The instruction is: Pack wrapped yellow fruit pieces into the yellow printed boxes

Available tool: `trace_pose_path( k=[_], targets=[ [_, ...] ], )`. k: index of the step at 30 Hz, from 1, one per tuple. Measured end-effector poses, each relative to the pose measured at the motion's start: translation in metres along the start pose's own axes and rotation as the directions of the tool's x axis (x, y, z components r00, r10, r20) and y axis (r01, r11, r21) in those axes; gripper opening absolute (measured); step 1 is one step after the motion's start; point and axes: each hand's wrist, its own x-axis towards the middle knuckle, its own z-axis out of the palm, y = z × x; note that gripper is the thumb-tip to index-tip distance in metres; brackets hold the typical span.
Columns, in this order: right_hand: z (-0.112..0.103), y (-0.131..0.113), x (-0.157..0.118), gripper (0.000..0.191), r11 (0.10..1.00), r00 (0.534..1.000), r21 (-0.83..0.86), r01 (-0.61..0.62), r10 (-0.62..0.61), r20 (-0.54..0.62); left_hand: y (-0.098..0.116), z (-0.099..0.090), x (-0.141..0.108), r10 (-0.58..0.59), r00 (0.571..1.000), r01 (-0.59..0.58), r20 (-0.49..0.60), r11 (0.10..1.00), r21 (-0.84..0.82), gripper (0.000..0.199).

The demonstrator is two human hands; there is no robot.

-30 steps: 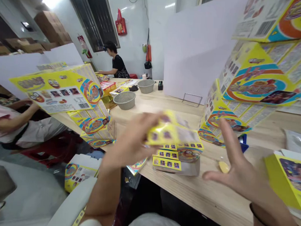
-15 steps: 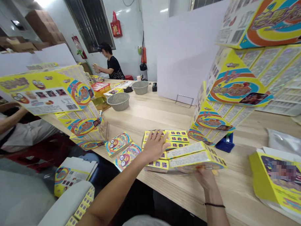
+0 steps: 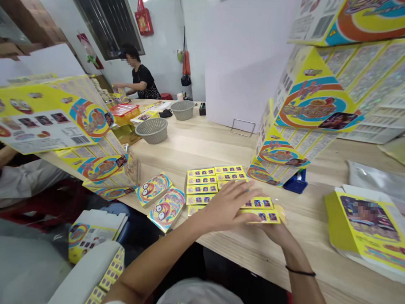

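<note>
Small yellow boxes (image 3: 201, 188) with rows of little pictures lie packed in a block on the table. My left hand (image 3: 225, 207) lies flat across the block, fingers stretched out and slightly spread. At the block's right end, my right hand (image 3: 275, 231) grips a pair of yellow boxes (image 3: 260, 216); its fingers are mostly hidden beneath them. Left of the block, two flat picture boxes (image 3: 167, 208) with a cartoon face in glasses rest on the table, close together.
Stacked display cartons rise at the left (image 3: 87, 126) and right (image 3: 313, 98). Two grey baskets (image 3: 152, 130) stand further back. A blue tray (image 3: 296, 181) and an opened yellow carton (image 3: 369, 224) are on the right. A person in black (image 3: 143, 81) works across the room.
The tilted boxes in my right hand have come down level against the block. My left hand has moved right and nearer, over those boxes. The view has shifted slightly.
</note>
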Motion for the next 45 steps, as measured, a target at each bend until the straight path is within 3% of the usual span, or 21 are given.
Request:
trace_pose_path(
  k=[3,6,9,11,13,16,21,24,30,36,39,42,45],
  targets=[
    [-0.006,0.0,0.006,0.059,0.996,0.992,-0.021,-0.083,0.084,0.091,0.007,0.006,0.012,-0.032,0.999,0.031,0.019,0.999,0.02,0.045],
    [-0.01,-0.008,0.017,0.045,0.991,0.966,-0.094,-0.099,0.118,0.228,-0.006,0.003,0.022,-0.088,0.993,0.084,0.083,0.995,0.053,0.039],
    [-0.009,-0.016,0.023,0.049,0.992,0.966,-0.116,-0.055,0.082,0.245,-0.022,-0.006,0.025,-0.145,0.961,0.156,0.237,0.988,-0.025,0.046],
    [-0.006,-0.018,0.022,0.05,0.99,0.975,-0.135,-0.041,0.069,0.21,-0.026,-0.009,0.022,-0.176,0.947,0.219,0.267,0.966,-0.139,0.055],
    [-0.005,-0.017,0.018,0.042,0.987,0.985,-0.155,-0.034,0.059,0.164,-0.025,-0.007,0.017,-0.187,0.965,0.227,0.186,0.947,-0.229,0.057],
    [-0.005,-0.011,0.013,0.034,0.988,0.992,-0.148,-0.037,0.054,0.111,-0.016,-0.002,0.01,-0.143,0.988,0.153,0.06,0.965,-0.215,0.047],
    [-0.009,0.005,0.009,0.042,0.998,0.999,-0.053,-0.027,0.029,0.033,-0.007,-0.009,0.011,-0.093,0.995,0.086,-0.031,0.979,-0.183,0.043],
    [-0.009,0.013,0.005,0.039,0.999,0.999,-0.018,-0.04,0.04,0.01,-0.008,-0.012,0.018,-0.043,0.999,0.04,-0.021,0.99,-0.133,0.042],
    [-0.009,0.013,0.002,0.038,0.998,0.998,-0.052,-0.031,0.034,0.052,-0.016,-0.001,0.015,-0.096,0.99,0.108,0.107,0.988,-0.113,0.042],
    [-0.009,0.002,0.016,0.028,0.989,0.981,-0.112,-0.096,0.114,0.157,-0.016,-0.009,-0.001,-0.255,0.966,0.248,0.047,0.962,0.118,0.046],
    [-0.005,0.004,0.021,0.029,0.984,0.982,-0.146,-0.101,0.122,0.146,-0.004,0.001,0.004,-0.168,0.986,0.167,-0.003,0.976,0.142,0.054],
    [-0.007,0.006,0.02,0.031,0.977,0.983,-0.19,-0.096,0.123,0.138,0.007,0.019,0.009,-0.054,0.997,0.066,-0.06,0.973,0.219,0.044],
    [-0.02,-0.006,0.012,0.043,0.974,0.963,-0.213,-0.08,0.13,0.234,0.011,0.032,0.004,-0.057,0.993,0.088,-0.104,0.944,0.318,0.041]
  ],
)
